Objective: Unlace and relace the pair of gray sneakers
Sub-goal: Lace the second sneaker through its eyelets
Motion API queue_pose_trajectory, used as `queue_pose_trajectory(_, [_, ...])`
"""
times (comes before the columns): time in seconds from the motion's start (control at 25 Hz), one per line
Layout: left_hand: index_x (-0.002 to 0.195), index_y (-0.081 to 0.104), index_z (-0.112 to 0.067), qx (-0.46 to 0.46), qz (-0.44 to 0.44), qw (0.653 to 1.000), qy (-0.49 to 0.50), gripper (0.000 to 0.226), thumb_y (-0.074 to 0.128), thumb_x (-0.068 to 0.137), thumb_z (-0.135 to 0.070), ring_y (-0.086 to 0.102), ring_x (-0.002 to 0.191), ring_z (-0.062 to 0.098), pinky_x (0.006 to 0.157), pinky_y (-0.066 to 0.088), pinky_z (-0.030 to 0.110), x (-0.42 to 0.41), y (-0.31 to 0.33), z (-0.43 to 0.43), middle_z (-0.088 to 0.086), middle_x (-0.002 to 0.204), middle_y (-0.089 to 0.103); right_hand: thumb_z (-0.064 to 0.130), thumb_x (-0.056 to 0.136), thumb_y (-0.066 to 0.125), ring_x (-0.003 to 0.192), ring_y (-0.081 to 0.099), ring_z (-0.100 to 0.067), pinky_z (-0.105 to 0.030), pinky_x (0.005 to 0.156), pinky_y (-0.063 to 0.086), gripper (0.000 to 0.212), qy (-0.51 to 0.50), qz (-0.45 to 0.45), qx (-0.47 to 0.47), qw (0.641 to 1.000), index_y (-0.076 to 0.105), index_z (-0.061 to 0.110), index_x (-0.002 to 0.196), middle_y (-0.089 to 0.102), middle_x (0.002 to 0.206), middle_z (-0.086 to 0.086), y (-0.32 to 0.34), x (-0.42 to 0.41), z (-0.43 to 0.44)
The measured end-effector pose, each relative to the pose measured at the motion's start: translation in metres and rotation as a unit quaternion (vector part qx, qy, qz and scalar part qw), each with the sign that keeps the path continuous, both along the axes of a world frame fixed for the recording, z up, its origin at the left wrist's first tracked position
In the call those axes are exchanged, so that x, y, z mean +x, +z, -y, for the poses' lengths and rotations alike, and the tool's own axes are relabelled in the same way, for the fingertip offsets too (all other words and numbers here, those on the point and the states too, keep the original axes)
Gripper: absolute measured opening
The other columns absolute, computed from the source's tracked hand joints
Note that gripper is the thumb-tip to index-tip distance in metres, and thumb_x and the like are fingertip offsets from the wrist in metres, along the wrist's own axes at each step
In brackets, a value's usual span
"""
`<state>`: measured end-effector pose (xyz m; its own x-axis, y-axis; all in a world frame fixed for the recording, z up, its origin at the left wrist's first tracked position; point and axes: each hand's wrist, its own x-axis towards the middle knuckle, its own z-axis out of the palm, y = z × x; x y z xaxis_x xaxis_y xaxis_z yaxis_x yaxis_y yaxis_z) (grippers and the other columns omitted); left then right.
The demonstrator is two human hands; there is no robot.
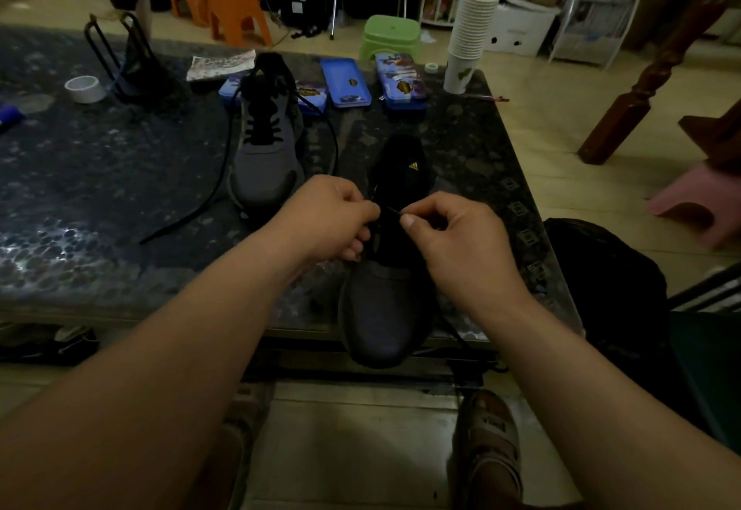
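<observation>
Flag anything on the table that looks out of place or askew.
The near sneaker overhangs the table at its front edge. The far sneaker has its black lace trailing loose across the tabletop, likely just mid-relacing.

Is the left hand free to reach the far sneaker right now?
Probably, after letting go: the left hand pinches the near sneaker's lace; the far sneaker lies just beyond, nothing between.

cup stack (475,24) | tape roll (85,89) | 2 orange stools (234,8) | green stool (391,34)
</observation>
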<state>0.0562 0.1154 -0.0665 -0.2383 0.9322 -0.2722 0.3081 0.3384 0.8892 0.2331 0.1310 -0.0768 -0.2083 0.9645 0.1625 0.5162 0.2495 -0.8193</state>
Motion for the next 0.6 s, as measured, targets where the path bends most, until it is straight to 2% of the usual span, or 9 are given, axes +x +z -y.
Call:
queue_pose_trajectory(0.08, [0.081, 0.06, -0.011, 0.006, 0.026, 1.0, -0.01, 0.023, 0.065, 0.101, -0.02, 0.06, 0.057, 0.018, 0.054, 0.058, 0.03, -0.001, 0.003, 0.004, 0.01, 0.071, 0.065, 0.03, 0.094, 0.072, 0.08, 0.062, -0.003, -0.028, 0.076, 0.054, 0.006, -0.003, 0.041, 0.032, 0.999, 0.077, 0.029, 0.093, 0.065, 0.086, 0.012, -0.003, -0.005, 0.001])
queue_pose_trajectory(0.24, [0.092, 0.063, -0.006, 0.06, -0.02, 0.998, -0.01, 0.015, 0.068, 0.099, -0.018, 0.062, 0.057, 0.019, 0.053, 0.058, 0.029, 0.0, -0.002, 0.004, 0.012, 0.069, 0.063, 0.032, 0.094, 0.07, 0.082, 0.057, -0.003, -0.027, 0.075, 0.05, 0.007, 0.002, 0.092, 0.05, 0.995, 0.075, 0.03, 0.092, 0.056, 0.092, 0.009, -0.004, -0.01, -0.001])
queue_pose_trajectory(0.32, [0.092, 0.064, -0.006, 0.068, -0.01, 0.998, -0.006, 0.014, 0.069, 0.098, -0.017, 0.062, 0.057, 0.018, 0.053, 0.058, 0.03, 0.0, -0.005, 0.004, 0.01, 0.069, 0.063, 0.032, 0.094, 0.07, 0.08, 0.055, -0.002, -0.025, 0.073, 0.048, 0.006, 0.006, 0.105, 0.05, 0.993, 0.075, 0.031, 0.091, 0.054, 0.091, 0.011, -0.005, -0.011, -0.001])
queue_pose_trajectory(0.44, [0.087, 0.064, -0.01, 0.062, 0.018, 0.998, -0.001, 0.015, 0.069, 0.098, -0.017, 0.061, 0.056, 0.015, 0.054, 0.057, 0.03, -0.001, -0.004, 0.003, 0.008, 0.072, 0.065, 0.033, 0.094, 0.071, 0.081, 0.056, -0.004, -0.024, 0.073, 0.046, 0.006, -0.01, 0.073, 0.027, 0.997, 0.077, 0.032, 0.091, 0.054, 0.091, 0.009, -0.008, -0.014, 0.0])
queue_pose_trajectory(0.6, [0.086, 0.063, -0.01, 0.059, 0.029, 0.998, -0.009, 0.017, 0.067, 0.1, -0.018, 0.062, 0.057, 0.015, 0.054, 0.057, 0.029, -0.003, -0.002, 0.005, 0.009, 0.075, 0.066, 0.031, 0.095, 0.072, 0.079, 0.054, -0.002, -0.009, 0.067, 0.036, 0.007, -0.02, 0.047, 0.01, 0.999, 0.079, 0.031, 0.094, 0.055, 0.092, 0.007, -0.01, -0.017, 0.0])
